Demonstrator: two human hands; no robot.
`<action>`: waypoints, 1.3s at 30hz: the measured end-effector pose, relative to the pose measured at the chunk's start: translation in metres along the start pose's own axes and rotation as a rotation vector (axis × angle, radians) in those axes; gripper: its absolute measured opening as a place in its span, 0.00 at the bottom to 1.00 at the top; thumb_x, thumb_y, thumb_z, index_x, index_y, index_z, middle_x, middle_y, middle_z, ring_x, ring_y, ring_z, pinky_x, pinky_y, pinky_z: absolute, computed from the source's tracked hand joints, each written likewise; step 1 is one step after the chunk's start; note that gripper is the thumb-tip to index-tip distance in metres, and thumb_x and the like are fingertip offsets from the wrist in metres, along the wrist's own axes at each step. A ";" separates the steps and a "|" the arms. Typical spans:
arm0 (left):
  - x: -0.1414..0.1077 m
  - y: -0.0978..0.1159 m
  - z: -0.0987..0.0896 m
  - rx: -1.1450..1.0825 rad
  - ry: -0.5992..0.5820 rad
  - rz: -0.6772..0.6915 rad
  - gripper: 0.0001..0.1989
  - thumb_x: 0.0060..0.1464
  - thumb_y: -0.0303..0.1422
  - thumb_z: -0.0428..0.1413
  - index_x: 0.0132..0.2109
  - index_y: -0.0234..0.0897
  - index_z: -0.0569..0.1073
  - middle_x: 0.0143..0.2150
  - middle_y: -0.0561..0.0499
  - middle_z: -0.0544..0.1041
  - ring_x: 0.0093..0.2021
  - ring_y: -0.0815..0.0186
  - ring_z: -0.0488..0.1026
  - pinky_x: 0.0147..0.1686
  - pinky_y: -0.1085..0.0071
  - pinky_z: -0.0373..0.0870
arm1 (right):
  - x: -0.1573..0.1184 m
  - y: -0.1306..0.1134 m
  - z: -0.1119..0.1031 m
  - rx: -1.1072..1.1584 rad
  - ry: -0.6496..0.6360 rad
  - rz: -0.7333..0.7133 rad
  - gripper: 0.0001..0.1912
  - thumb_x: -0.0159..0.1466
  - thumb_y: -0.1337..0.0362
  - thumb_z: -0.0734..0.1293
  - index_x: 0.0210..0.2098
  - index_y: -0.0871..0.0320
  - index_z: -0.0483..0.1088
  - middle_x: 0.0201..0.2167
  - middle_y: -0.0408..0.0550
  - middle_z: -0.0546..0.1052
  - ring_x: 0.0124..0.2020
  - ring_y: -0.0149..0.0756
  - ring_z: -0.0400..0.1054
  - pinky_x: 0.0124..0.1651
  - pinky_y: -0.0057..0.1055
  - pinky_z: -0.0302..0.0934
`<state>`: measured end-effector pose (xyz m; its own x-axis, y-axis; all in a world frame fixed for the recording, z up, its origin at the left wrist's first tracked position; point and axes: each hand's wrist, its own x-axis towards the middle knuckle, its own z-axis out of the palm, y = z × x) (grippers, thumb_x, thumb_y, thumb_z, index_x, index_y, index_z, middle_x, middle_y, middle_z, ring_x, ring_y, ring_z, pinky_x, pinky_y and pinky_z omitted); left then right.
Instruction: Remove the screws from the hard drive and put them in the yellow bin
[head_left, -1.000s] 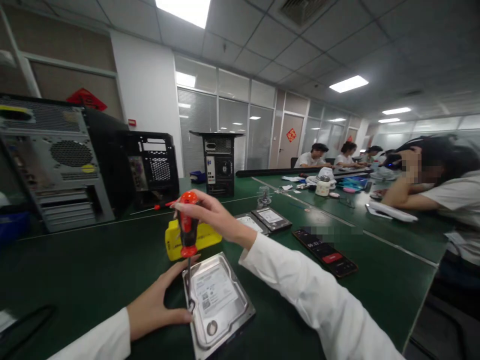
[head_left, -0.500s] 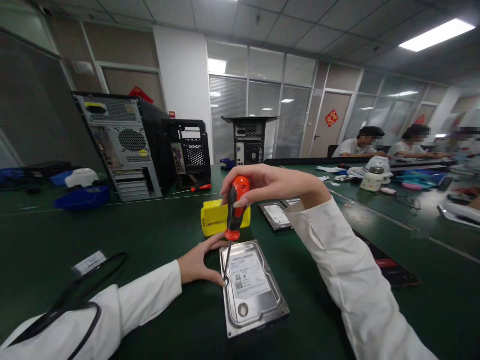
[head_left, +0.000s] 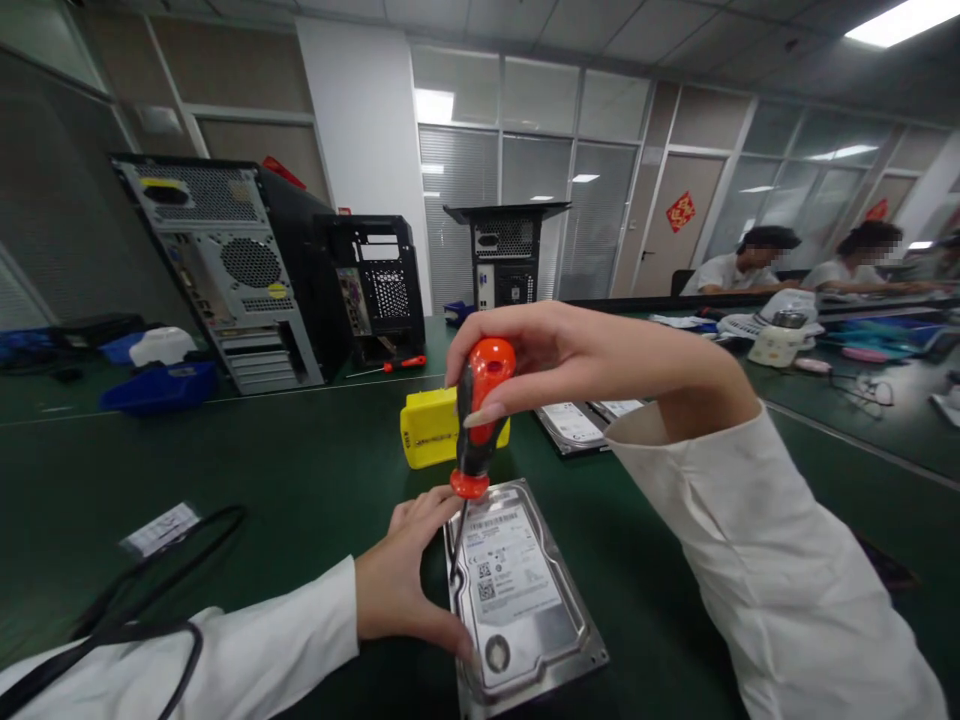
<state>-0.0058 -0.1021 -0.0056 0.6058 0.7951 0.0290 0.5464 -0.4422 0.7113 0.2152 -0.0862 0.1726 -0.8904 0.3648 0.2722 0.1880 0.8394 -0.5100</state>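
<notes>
My right hand [head_left: 574,360] is closed around the red and black handle of a screwdriver [head_left: 477,455], held nearly upright with a slight tilt. The screwdriver's thin shaft reaches down to the left edge of a silver hard drive [head_left: 551,640], which lies label side up on the green table. My left hand [head_left: 401,580] grips the drive along its left side, thumb on the near part of the edge and fingers toward the far corner. Right behind the drive stands a yellow case [head_left: 429,430], partly hidden by the screwdriver and my right hand.
Other hard drives [head_left: 574,425] lie behind my right wrist. A second screwdriver [head_left: 397,365] rests by the open computer cases [head_left: 292,270]. At left are a blue tray [head_left: 161,388], a small clear bag [head_left: 161,528] and a black cable [head_left: 214,520]. People sit at the far right.
My left thumb has slid along the drive's edge toward me, away from the screwdriver tip. The screwdriver stays at the left edge in my right hand. The view has shifted slightly.
</notes>
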 end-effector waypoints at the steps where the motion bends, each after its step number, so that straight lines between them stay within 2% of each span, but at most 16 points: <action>1: 0.000 0.002 0.000 0.001 0.000 -0.008 0.56 0.23 0.55 0.66 0.62 0.46 0.58 0.62 0.45 0.56 0.60 0.40 0.50 0.59 0.45 0.45 | 0.002 0.001 0.001 0.000 0.009 -0.006 0.16 0.62 0.59 0.63 0.45 0.63 0.65 0.41 0.48 0.70 0.38 0.29 0.68 0.36 0.24 0.65; 5: 0.000 0.005 -0.003 0.010 0.008 -0.005 0.54 0.22 0.56 0.66 0.60 0.48 0.60 0.62 0.46 0.57 0.60 0.39 0.50 0.59 0.44 0.43 | 0.010 0.003 0.009 -0.029 0.051 -0.037 0.17 0.61 0.56 0.63 0.43 0.63 0.65 0.38 0.47 0.69 0.32 0.27 0.67 0.29 0.23 0.63; 10: -0.006 0.011 -0.004 0.042 0.037 -0.004 0.53 0.24 0.54 0.66 0.59 0.45 0.60 0.59 0.45 0.61 0.58 0.42 0.53 0.59 0.45 0.44 | 0.018 -0.001 0.018 -0.152 0.155 -0.125 0.16 0.59 0.55 0.65 0.36 0.64 0.67 0.33 0.45 0.70 0.31 0.28 0.65 0.32 0.26 0.62; 14: -0.011 0.015 -0.002 0.038 0.042 -0.061 0.55 0.23 0.53 0.67 0.61 0.45 0.59 0.61 0.44 0.58 0.60 0.41 0.51 0.59 0.45 0.44 | 0.016 -0.009 0.020 -0.177 0.100 -0.176 0.16 0.62 0.56 0.62 0.39 0.65 0.66 0.37 0.47 0.69 0.37 0.30 0.65 0.37 0.27 0.63; 19: -0.012 0.012 -0.003 0.004 0.025 -0.012 0.54 0.26 0.53 0.66 0.61 0.45 0.58 0.62 0.45 0.57 0.61 0.40 0.49 0.61 0.46 0.41 | 0.004 -0.023 0.014 -0.001 -0.035 -0.013 0.14 0.67 0.62 0.55 0.47 0.64 0.63 0.42 0.51 0.70 0.36 0.29 0.66 0.32 0.24 0.63; 22: -0.011 0.010 -0.003 -0.024 0.016 -0.015 0.54 0.26 0.54 0.66 0.62 0.44 0.58 0.62 0.44 0.56 0.61 0.41 0.49 0.61 0.47 0.41 | 0.002 -0.026 0.010 0.054 -0.070 0.015 0.15 0.67 0.65 0.54 0.48 0.64 0.63 0.43 0.51 0.70 0.36 0.29 0.67 0.29 0.22 0.63; 26: -0.010 0.011 -0.003 -0.030 0.006 -0.025 0.56 0.25 0.54 0.66 0.62 0.44 0.57 0.60 0.44 0.58 0.60 0.42 0.52 0.61 0.48 0.44 | 0.009 -0.020 0.015 0.030 0.005 -0.061 0.13 0.65 0.62 0.59 0.43 0.66 0.66 0.36 0.48 0.72 0.35 0.28 0.68 0.30 0.22 0.61; 30: -0.010 0.010 -0.003 -0.041 -0.003 -0.014 0.56 0.25 0.53 0.67 0.62 0.43 0.57 0.60 0.44 0.58 0.60 0.43 0.53 0.61 0.49 0.44 | 0.014 -0.021 0.022 -0.167 0.132 -0.060 0.17 0.64 0.55 0.60 0.34 0.67 0.67 0.29 0.45 0.70 0.28 0.25 0.64 0.29 0.23 0.57; 32: -0.010 0.007 -0.002 -0.052 0.001 0.019 0.54 0.27 0.52 0.67 0.62 0.42 0.58 0.61 0.44 0.57 0.61 0.43 0.52 0.61 0.49 0.43 | 0.013 -0.026 0.024 -0.199 0.131 -0.029 0.18 0.66 0.55 0.57 0.36 0.66 0.66 0.29 0.45 0.69 0.28 0.26 0.63 0.29 0.25 0.57; 35: -0.008 0.000 -0.003 -0.074 0.008 0.101 0.48 0.30 0.51 0.67 0.59 0.42 0.61 0.63 0.43 0.55 0.63 0.44 0.50 0.61 0.49 0.44 | 0.010 -0.032 0.024 -0.178 0.086 -0.033 0.14 0.69 0.64 0.53 0.42 0.67 0.65 0.37 0.49 0.71 0.36 0.29 0.65 0.38 0.28 0.60; 37: -0.006 -0.004 -0.006 -0.091 0.006 0.163 0.42 0.30 0.49 0.68 0.53 0.40 0.65 0.63 0.43 0.56 0.62 0.45 0.51 0.61 0.50 0.45 | 0.009 -0.031 0.022 -0.131 0.056 -0.077 0.13 0.69 0.68 0.53 0.47 0.66 0.64 0.43 0.51 0.70 0.42 0.30 0.65 0.44 0.29 0.60; 39: -0.004 -0.006 -0.011 -0.094 -0.027 0.220 0.33 0.31 0.47 0.68 0.45 0.39 0.71 0.60 0.44 0.60 0.61 0.46 0.54 0.61 0.52 0.48 | 0.009 -0.026 0.020 -0.100 0.055 -0.123 0.13 0.69 0.67 0.53 0.49 0.66 0.62 0.46 0.51 0.69 0.45 0.30 0.64 0.46 0.29 0.60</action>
<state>-0.0183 -0.0977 -0.0021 0.7201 0.6721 0.1723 0.3442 -0.5617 0.7523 0.1942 -0.1127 0.1718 -0.8859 0.2757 0.3730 0.1216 0.9140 -0.3870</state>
